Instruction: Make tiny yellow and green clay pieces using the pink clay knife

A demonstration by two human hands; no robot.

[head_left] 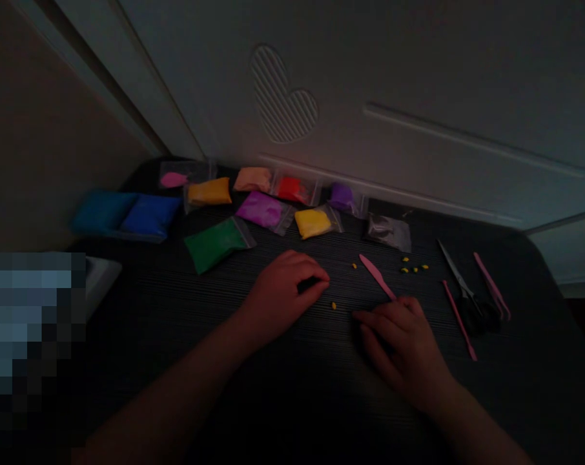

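My left hand (283, 294) is over the dark table, thumb and fingertips pinched together; whatever is between them is too small to make out. Just below those fingertips lies a tiny yellow clay piece (334, 305). My right hand (403, 349) rests to the right, its index finger stretched toward that piece, with the thumb slightly apart below. A pink plastic knife (377, 276) points away beyond the right hand; its lower end is hidden by the fingers. Near the blade sits another small yellow piece (354, 266). Several tiny yellow-and-green pieces (415, 269) are grouped right of it.
Bags of coloured clay line the back, including green (219, 244), yellow (314, 223), blue (151, 216) and grey (388, 231). At right lie scissors (460, 281), a pink stick tool (458, 320) and pink tweezers (491, 284). A white panel (418, 84) rises behind the table.
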